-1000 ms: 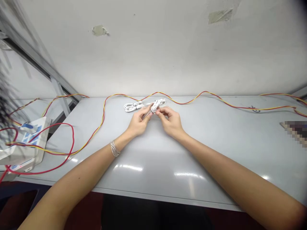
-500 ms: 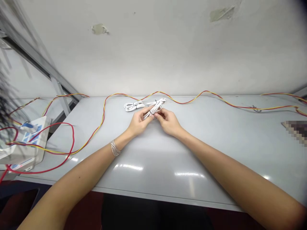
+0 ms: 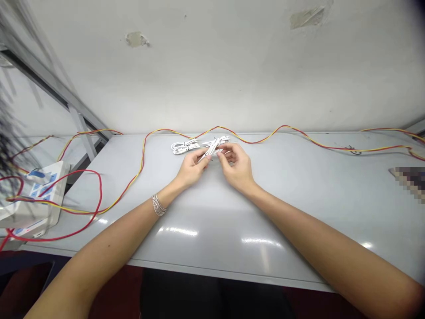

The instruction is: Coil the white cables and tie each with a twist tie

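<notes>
My left hand (image 3: 193, 168) grips the lower end of a white cable bundle (image 3: 212, 148), which tilts up to the right and has a dark tie round it. The fingers of my right hand (image 3: 236, 166) are curled at the bundle's right side, thumb and fingertips against it. Just behind it lies another white cable bundle (image 3: 226, 139), partly hidden. One more tied white bundle (image 3: 185, 146) rests on the grey table (image 3: 212, 230) to the left, behind my left hand.
A red and yellow twisted wire (image 3: 142, 153) runs along the table's back edge by the wall. White power strips (image 3: 58, 186) and a red cable (image 3: 101, 190) are at the left. A pixelated object (image 3: 411, 181) lies at the far right. A metal frame (image 3: 83, 133) stands back left.
My right hand has shifted slightly right and up along the bundle, its fingers more raised. The held bundle has moved a little to the left; a dark tie end now shows below it.
</notes>
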`<state>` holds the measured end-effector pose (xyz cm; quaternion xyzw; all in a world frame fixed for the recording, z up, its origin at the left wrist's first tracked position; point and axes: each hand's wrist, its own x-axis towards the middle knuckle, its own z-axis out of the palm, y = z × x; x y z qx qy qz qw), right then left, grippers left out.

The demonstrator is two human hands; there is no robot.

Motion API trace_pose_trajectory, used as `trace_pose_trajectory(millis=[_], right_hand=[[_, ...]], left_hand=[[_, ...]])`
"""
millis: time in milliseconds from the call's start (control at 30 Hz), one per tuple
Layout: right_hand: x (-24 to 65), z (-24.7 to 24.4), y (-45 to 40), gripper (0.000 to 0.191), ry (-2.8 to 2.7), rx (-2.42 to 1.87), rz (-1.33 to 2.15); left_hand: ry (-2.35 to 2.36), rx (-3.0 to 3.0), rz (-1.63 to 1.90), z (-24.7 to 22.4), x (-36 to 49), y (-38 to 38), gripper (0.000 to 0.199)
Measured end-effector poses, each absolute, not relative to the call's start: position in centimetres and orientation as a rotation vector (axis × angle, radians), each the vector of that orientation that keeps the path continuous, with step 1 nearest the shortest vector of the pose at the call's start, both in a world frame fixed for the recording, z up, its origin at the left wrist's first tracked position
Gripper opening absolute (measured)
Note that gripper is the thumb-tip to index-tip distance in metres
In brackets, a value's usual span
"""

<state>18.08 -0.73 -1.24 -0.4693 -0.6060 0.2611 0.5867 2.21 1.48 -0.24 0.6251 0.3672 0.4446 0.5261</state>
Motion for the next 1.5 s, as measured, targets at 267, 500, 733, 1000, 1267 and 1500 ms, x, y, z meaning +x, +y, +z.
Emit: trace_pose_trajectory(millis=[267, 500, 733, 1000, 1267, 1500], right_hand=[[18.3, -1.7, 0.0, 0.021, -1.314, -1.121, 0.740], [18.4, -1.9, 0.5, 0.034, -1.189, -1.025, 1.009], [18.1, -1.8, 0.2, 0.042, -1.141, -0.991, 1.053], [18.3, -1.1, 0.0, 0.045, -1.176, -1.048, 1.018], [18.0, -1.0, -0.4, 0.043, -1.342, -1.029, 1.073], [18.0, -1.1, -0.3, 0.030, -1.337, -1.038, 1.116]], left_hand=[[0.865, 1.597, 1.006, -0.4, 2.1, 1.5, 0.054], [0.906, 1.588, 0.967, -0.4, 2.1, 1.4, 0.053], [0.897, 1.563, 0.936, 0.0, 2.1, 1.3, 0.046], [0.873, 1.369, 0.919, 0.2, 1.8, 1.4, 0.039], [0.773, 1.308, 0.933, 0.6, 1.6, 1.4, 0.037], [0.797, 1.363, 0.947, 0.4, 1.9, 1.2, 0.043]])
